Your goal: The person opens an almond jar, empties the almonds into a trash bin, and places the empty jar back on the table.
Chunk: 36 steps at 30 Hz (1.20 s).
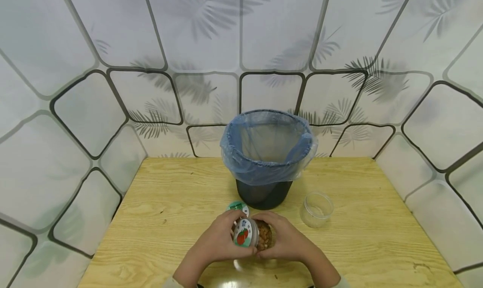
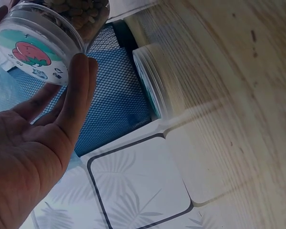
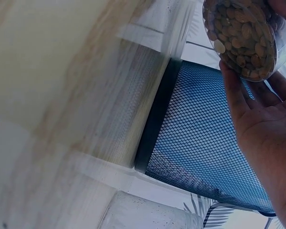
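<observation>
A clear plastic jar [image 1: 265,236] of brown nut-like pieces is held tilted on its side between both hands, over the front middle of the table. My left hand [image 1: 220,238] grips the lid [image 1: 243,233], which bears a tomato picture and faces left. The right hand [image 1: 288,239] is curled round the jar's body near its base. In the right wrist view, the brown pieces [image 3: 240,38] show through the bottom, with thumb and fingers on either side. Just beyond the left fingers, another round lid [image 1: 237,207] with a green label lies on the table.
A dark mesh bin [image 1: 262,193] lined with a blue translucent bag [image 1: 266,170] stands at the back middle of the wooden table [image 1: 181,195]. To its right front sits an uncovered clear jar [image 1: 318,210]. Patterned cloth walls [image 1: 211,99] enclose the back and sides.
</observation>
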Motion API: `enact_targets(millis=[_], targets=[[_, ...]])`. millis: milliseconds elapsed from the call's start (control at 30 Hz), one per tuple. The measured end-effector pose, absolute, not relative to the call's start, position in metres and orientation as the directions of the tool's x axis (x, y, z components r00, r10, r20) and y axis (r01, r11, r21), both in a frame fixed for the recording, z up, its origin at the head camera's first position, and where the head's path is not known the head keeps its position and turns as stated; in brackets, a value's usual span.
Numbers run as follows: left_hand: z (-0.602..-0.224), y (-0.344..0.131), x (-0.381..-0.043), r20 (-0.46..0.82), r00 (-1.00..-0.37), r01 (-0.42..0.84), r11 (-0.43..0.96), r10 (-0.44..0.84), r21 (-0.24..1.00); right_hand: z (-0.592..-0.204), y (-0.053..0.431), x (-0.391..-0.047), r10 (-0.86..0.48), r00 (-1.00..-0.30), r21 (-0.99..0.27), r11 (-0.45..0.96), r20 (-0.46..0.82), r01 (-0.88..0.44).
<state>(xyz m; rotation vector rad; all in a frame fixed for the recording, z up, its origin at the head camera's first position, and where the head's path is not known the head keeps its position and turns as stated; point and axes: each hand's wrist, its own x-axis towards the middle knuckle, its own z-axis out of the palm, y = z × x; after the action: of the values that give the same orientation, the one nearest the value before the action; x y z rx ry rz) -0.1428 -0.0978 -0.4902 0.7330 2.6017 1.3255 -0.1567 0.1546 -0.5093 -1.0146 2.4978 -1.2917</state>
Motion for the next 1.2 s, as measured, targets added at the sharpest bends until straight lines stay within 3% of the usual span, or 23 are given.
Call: enact_targets(millis=[767, 1200], targets=[[-0.488, -0.106, -0.144, 0.084, -0.908, 0.31, 0.524, 0.41, 0.793, -0.508, 0.158, -0.155, -0.571, -0.81, -0.785, 0.437, 0.134, -0.438], [-0.49, -0.112, -0.143, 0.068, -0.907, 0.338, 0.623, 0.416, 0.705, -0.508, 0.166, -0.155, -0.517, -0.847, -0.775, 0.481, 0.127, -0.41]])
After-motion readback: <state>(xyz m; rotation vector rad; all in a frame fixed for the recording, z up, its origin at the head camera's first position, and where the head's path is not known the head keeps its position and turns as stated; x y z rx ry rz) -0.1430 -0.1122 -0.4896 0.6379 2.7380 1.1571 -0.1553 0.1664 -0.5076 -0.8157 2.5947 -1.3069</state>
